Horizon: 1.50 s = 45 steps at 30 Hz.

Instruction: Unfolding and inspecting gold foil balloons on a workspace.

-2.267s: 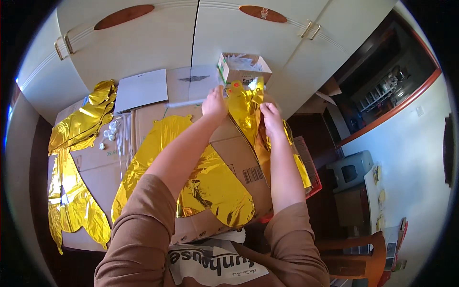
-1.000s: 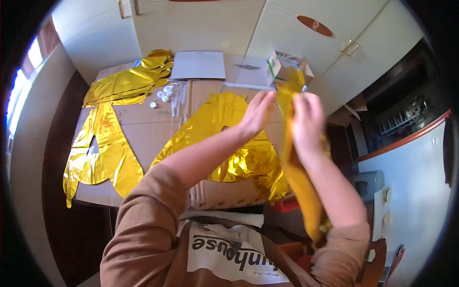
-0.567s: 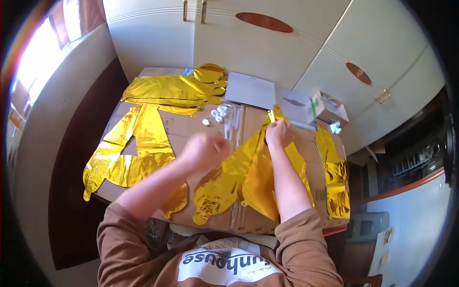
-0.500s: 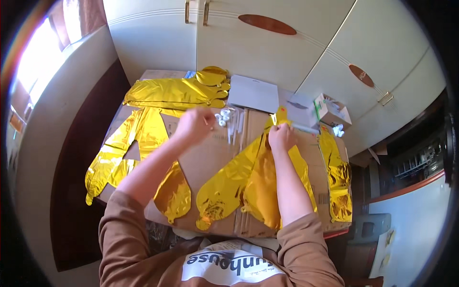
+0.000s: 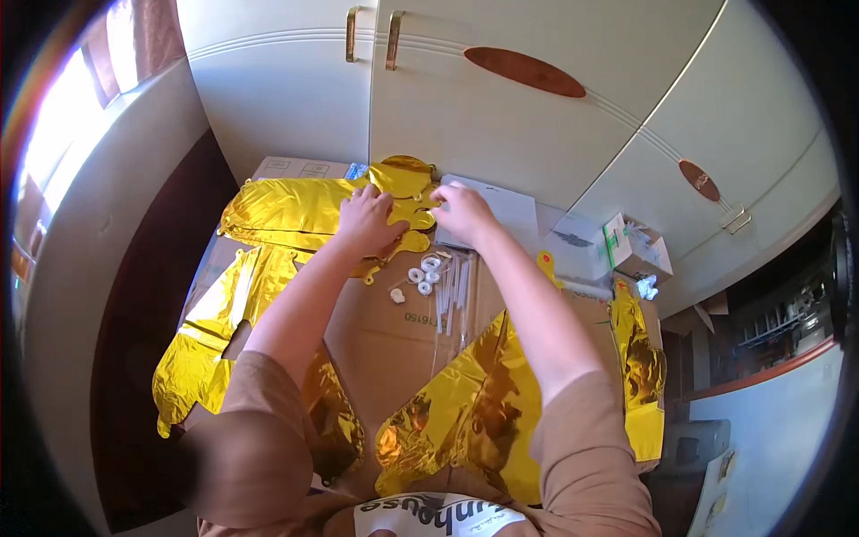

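Flat gold foil balloons lie stacked at the far left of the cardboard surface; the upper stack (image 5: 295, 204) has rounded tabs along its right end. My left hand (image 5: 367, 222) rests over that end, fingers spread and bent down onto the foil. Just right of it, my right hand (image 5: 465, 213) reaches the tabs, thumb and forefinger apart at the foil's edge. Neither hand visibly grips anything. Below my right forearm lies another gold foil balloon (image 5: 438, 407), partly covered by the arm. A further gold balloon (image 5: 201, 353) is spread at the left.
White tape rolls (image 5: 424, 276) and clear straws (image 5: 455, 291) lie mid-surface on the cardboard (image 5: 380, 331). Behind them is a flat white box (image 5: 506, 204). An open small box (image 5: 637, 246) stands at the back right, above another gold balloon (image 5: 638, 367). Cabinet doors (image 5: 537, 116) rise behind.
My right hand has let go of the gold balloon at the right and moved far left. My left hand has moved onto the far-left stack. The view has shifted slightly.
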{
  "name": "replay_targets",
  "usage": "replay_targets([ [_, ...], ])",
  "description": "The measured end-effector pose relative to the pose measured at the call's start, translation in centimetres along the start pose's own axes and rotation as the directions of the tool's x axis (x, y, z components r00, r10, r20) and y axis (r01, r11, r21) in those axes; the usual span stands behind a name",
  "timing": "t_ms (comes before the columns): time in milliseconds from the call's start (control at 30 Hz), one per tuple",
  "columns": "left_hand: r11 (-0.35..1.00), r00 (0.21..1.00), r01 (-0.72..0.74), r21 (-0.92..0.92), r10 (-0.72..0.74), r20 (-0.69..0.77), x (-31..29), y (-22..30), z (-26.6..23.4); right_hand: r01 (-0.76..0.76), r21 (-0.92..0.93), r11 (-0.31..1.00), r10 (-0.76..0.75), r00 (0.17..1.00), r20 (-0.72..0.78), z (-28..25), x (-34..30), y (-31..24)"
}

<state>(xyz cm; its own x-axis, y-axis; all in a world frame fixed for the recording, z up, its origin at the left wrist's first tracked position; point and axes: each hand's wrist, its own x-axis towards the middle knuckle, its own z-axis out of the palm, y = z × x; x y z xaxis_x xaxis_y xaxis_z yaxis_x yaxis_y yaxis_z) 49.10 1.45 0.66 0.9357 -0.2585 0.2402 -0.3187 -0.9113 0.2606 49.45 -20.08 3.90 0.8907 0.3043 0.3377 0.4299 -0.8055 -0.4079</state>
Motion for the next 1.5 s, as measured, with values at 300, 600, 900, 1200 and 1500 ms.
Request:
replay_targets([
  [300,0.952,0.982,-0.155,-0.266,0.118,-0.149,-1.4,-3.7,1.3,0.032,-0.102,0.994,-0.031,0.999,0.006,6.1,5.4,1.4],
  [600,0.933,0.978,0.065,-0.354,0.011,0.208,-1.8,-2.5,-4.2,-0.318,0.239,0.917,0.337,0.941,-0.039,5.5,8.2,3.6],
  [900,0.848,0.845,-0.530,-0.014,0.526,-0.098,1.4,1.5,2.1,-0.356,0.353,0.865,0.384,0.923,-0.007,4.6,8.8,4.2],
  [1200,0.832,0.946,-0.319,-0.453,0.257,-0.195,1.0,0.9,1.8,-0.264,0.213,0.941,0.318,0.906,-0.280,5.3,8.1,5.6],
  [1500,0.569,0.935,0.340,-0.749,-0.118,0.335,1.7,-0.4,-0.4,-0.130,0.178,0.975,0.127,0.991,0.028,1.0,-0.2,1.4],
])
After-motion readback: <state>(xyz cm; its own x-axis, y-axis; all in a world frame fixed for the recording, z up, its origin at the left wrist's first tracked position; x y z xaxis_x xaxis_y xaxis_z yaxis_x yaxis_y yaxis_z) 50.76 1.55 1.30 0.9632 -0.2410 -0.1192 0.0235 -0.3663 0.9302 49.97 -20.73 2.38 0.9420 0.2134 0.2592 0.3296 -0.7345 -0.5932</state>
